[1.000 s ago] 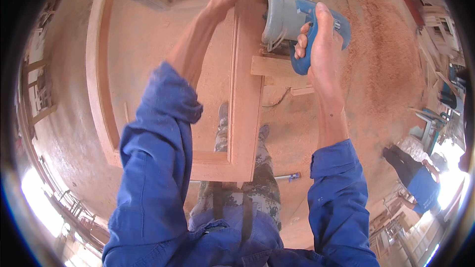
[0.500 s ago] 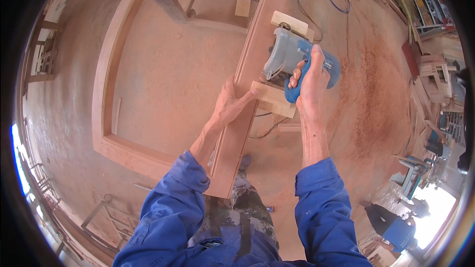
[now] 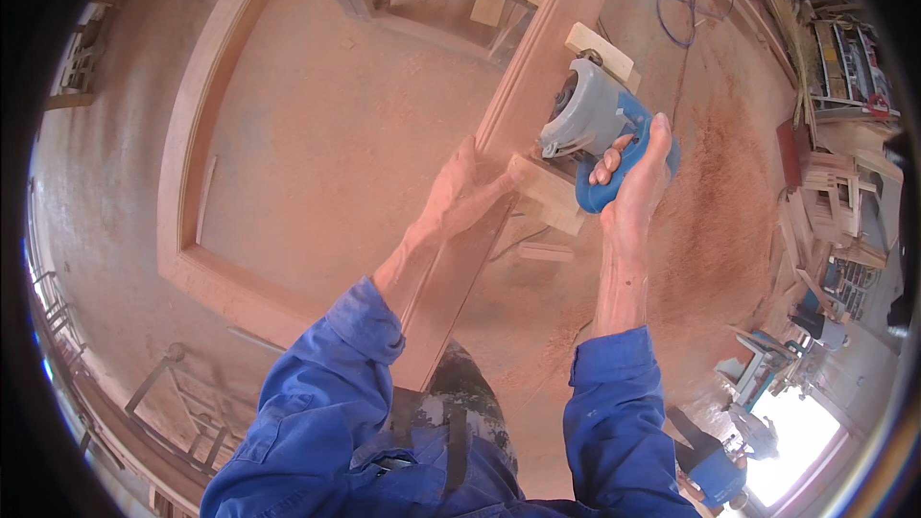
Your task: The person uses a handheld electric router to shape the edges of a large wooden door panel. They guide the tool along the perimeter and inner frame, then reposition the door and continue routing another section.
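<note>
My right hand [image 3: 628, 187] grips the blue handle of a grey and blue hand-held power tool [image 3: 595, 125] that sits on a small wooden block jig [image 3: 552, 194] against the long upright rail of a reddish wooden frame [image 3: 523, 105]. My left hand [image 3: 465, 194] lies flat on that rail just left of the tool, fingers spread along the wood. Both forearms wear blue sleeves.
The frame's arched outer rail [image 3: 187, 182] curves around a floor covered in reddish sawdust [image 3: 715, 230]. A blue cable [image 3: 683, 14] lies coiled at the upper right. Stacked wood and workshop machines [image 3: 835, 192] line the right side. A metal rack [image 3: 182, 393] stands at the lower left.
The view has tilted, so the frame and tool now sit lower and more central. My left hand slid down the rail toward the tool; my right hand kept its grip on the tool.
</note>
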`<state>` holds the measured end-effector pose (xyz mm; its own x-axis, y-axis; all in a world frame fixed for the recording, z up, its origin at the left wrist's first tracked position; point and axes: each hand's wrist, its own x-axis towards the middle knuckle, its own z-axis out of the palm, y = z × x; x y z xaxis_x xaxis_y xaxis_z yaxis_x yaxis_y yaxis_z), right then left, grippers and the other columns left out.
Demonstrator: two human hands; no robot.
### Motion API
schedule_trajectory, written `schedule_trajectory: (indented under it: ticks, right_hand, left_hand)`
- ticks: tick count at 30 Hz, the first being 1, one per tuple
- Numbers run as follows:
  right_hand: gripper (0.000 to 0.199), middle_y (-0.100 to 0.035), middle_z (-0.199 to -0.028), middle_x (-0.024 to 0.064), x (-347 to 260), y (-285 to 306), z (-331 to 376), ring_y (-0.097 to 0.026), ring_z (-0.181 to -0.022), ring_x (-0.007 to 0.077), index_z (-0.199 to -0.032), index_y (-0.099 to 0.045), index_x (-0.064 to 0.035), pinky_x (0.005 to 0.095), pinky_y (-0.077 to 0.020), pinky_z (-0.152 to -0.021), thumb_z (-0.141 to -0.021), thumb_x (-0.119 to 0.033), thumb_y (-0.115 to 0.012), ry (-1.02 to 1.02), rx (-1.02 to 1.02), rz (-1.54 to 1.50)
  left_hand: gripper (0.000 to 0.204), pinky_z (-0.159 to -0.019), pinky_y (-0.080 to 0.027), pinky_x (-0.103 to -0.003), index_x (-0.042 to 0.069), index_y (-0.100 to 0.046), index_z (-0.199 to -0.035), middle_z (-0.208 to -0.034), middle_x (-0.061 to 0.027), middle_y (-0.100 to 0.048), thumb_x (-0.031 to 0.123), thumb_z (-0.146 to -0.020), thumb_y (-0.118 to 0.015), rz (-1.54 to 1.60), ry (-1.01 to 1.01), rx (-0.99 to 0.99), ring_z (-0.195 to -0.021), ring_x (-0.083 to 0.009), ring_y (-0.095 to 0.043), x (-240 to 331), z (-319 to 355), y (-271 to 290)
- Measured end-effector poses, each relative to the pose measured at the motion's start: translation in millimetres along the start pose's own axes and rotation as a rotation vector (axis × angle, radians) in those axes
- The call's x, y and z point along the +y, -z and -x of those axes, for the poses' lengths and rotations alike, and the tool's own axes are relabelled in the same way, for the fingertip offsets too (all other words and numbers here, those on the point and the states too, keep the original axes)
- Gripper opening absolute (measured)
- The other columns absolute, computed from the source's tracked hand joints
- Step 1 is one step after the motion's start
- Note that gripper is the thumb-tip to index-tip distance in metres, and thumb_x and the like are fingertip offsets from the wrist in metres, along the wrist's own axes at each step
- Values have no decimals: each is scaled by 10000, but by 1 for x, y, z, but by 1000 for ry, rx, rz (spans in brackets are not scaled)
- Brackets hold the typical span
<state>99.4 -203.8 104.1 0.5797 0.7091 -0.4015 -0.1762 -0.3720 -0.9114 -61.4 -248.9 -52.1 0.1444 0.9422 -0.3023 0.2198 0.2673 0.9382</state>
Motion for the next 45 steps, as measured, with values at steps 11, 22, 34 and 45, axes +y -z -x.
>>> schedule_trajectory:
  ticks: [11,22,34,45]
  right_hand:
    - [560,-448,-571,34,0,2,-1,-449,-461,159,-766,-480,-74,313,-409,-480,-959,-599,-515,2,-24,32]
    - [553,-446,-575,32,-1,3,0,-446,-464,157,-764,-474,-76,314,-407,-488,-958,-592,-513,19,-57,29]
    - [550,-447,-562,33,2,5,-4,-450,-458,158,-760,-468,-81,323,-405,-478,-950,-595,-518,34,-58,49]
    - [555,-444,-547,34,4,8,-8,-450,-437,165,-747,-467,-79,322,-407,-456,-940,-595,-536,45,-70,21]
  left_hand:
    - [849,-940,-506,-482,-112,-436,-1326,-1208,-353,-599,523,-850,-738,17,53,-40,-1125,-453,-618,16,2,2]
    - [796,-1000,-485,-440,-77,-487,-1370,-1260,-293,-634,489,-869,-735,-14,83,-28,-1207,-393,-611,24,10,5]
    - [745,-994,-484,-431,-50,-522,-1334,-1247,-265,-648,507,-876,-712,10,123,25,-1196,-377,-619,19,8,-6]
    - [716,-971,-482,-463,-55,-518,-1290,-1217,-294,-634,512,-887,-689,-55,116,55,-1161,-421,-615,25,15,-10]
